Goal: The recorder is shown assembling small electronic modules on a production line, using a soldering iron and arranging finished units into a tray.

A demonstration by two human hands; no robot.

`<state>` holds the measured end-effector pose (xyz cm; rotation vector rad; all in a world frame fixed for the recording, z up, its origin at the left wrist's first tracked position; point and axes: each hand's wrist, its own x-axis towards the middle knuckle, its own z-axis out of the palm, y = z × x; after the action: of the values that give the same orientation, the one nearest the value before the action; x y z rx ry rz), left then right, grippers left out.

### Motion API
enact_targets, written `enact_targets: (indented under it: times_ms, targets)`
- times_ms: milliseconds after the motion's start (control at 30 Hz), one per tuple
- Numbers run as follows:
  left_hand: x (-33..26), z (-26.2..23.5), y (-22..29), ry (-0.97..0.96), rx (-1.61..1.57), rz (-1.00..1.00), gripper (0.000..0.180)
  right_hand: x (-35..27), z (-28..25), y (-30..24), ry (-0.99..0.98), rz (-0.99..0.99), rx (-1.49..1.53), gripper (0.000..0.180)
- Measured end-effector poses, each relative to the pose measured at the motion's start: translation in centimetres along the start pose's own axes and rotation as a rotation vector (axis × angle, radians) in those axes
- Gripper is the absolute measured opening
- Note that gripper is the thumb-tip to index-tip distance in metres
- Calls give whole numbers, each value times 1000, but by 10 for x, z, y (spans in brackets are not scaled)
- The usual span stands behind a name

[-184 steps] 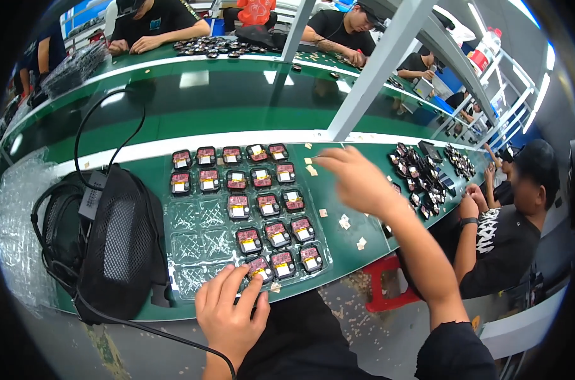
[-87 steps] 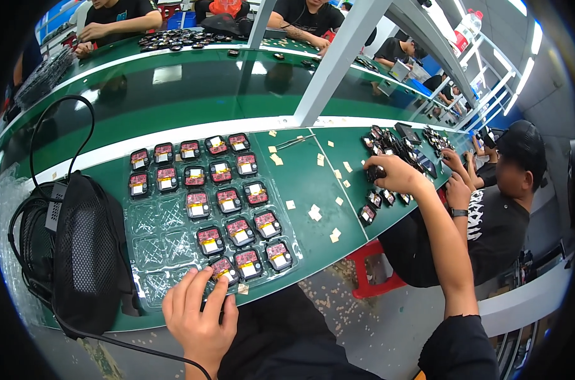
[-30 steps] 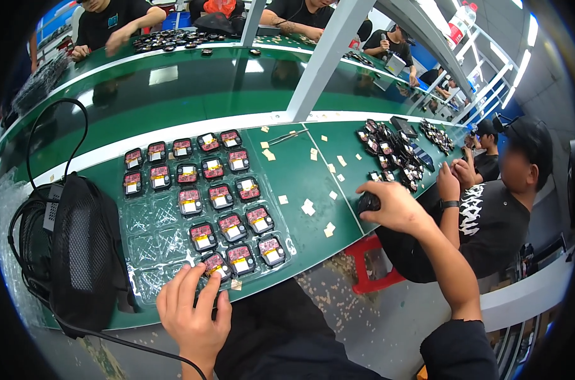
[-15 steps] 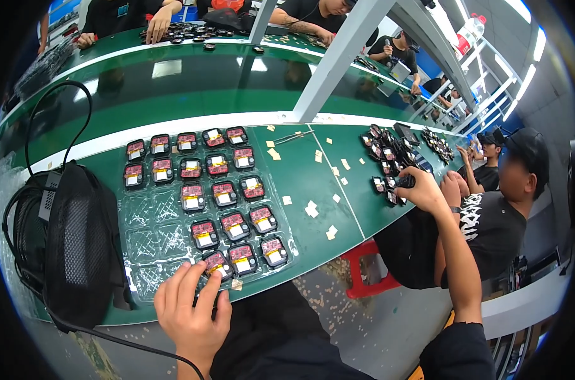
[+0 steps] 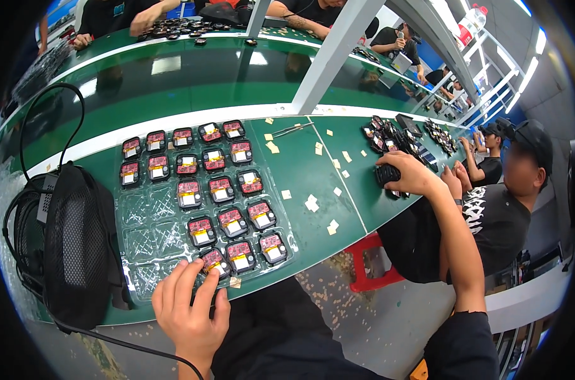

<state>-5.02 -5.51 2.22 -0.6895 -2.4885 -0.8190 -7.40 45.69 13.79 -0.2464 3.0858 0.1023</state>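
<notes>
My right hand [image 5: 414, 174] is closed around a small black electronic unit [image 5: 386, 175], whose dark back shows, just above the table. A heap of similar units [image 5: 395, 139] lies behind it. My left hand [image 5: 192, 304] has its fingers apart at the near edge of a clear plastic tray [image 5: 149, 246]. Its fingertips rest by or on a rounded-square black unit [image 5: 214, 262] with a red board and a white patch; contact is hard to tell. Several such units [image 5: 221, 189] sit in the tray's pockets, and the pockets at its near left hold none.
Tweezers [image 5: 292, 130] and scattered beige paper bits [image 5: 311, 202] lie on the green table. A black mesh bag [image 5: 78, 247] with a cable stands left of the tray. Close on my right sits a co-worker [image 5: 496, 221]. A grey post [image 5: 331, 69] rises beyond the tray.
My right hand has lifted a black unit from the heap's near end and drawn it slightly left. My left hand stays at the tray edge. The view has shifted slightly.
</notes>
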Motion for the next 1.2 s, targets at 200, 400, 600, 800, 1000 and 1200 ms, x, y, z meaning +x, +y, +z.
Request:
enact_targets:
  times_ms: [200,400,600,800,1000,1200]
  targets:
    - [-2,-2,-1,23,7,-15,31,15,7,-10,-99,106,9,58]
    - [0,-2,-3,61,-32,8,31,18,-11,-38,-134,177,123,49]
    - [1,1,-1,77,-7,26,31,54,-34,-159,120,-108,344,45]
    - [0,-3,-6,93,-6,6,32,128,-44,-289,165,-450,335,42]
    - [2,-2,-5,103,-19,19,29,189,-32,-338,55,-504,183,45]
    - [-2,-1,-7,107,-31,21,29,200,-19,-357,-13,-577,109,45]
